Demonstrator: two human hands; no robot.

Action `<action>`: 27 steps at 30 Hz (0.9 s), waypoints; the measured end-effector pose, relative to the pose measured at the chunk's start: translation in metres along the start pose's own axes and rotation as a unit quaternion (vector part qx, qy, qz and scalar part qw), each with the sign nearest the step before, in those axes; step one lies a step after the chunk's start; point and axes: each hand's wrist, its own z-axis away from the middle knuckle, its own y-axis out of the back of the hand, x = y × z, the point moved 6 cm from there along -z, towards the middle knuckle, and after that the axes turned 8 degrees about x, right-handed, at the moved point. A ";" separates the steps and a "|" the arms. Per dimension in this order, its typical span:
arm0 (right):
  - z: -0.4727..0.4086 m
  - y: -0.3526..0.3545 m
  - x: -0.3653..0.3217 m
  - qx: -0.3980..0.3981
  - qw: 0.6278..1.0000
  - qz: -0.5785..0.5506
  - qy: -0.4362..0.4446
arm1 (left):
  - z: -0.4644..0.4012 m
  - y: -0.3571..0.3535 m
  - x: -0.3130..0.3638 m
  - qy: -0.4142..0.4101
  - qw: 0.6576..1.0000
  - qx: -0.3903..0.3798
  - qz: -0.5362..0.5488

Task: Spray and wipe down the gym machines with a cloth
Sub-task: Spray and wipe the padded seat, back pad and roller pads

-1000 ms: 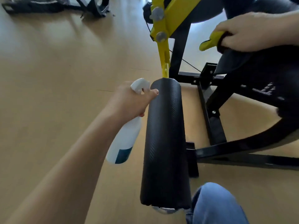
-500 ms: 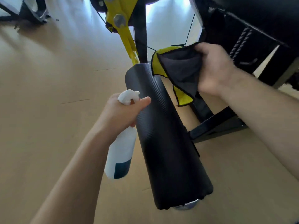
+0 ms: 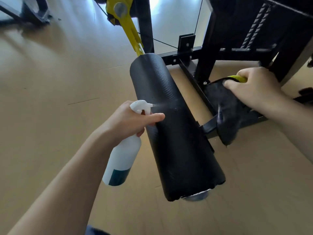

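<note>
Underfoot, pale wood floor (image 3: 50, 82) spreads around the black machine frame (image 3: 211, 53).

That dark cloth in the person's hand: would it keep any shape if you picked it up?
Probably not. The cloth droops in folds below the right hand that grips it, so it looks floppy. It is likely light too: one hand holds it bunched at its yellow edge.

I'm seeing a pale wooden floor (image 3: 50, 99) spreading left of and beneath the left hand (image 3: 130, 122) grip. A blurred dark frame (image 3: 32, 12) is sitting far up-left of it, and blue fabric (image 3: 94, 231) is peeking in well below.
</note>
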 end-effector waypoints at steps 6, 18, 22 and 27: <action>0.015 -0.026 0.010 -0.069 0.939 -0.285 -0.179 | 0.019 0.007 -0.004 0.015 0.999 -0.013 -0.025; 0.028 0.001 -0.030 0.010 0.930 -0.367 0.012 | 0.041 0.014 -0.005 0.029 0.998 -0.045 -0.013; 0.072 0.032 -0.080 0.055 0.931 -0.167 0.319 | 0.032 0.023 -0.011 0.059 0.997 -0.014 0.052; 0.161 -0.023 -0.088 -0.384 0.860 -0.007 0.335 | 0.023 0.025 -0.029 0.135 0.985 0.030 0.108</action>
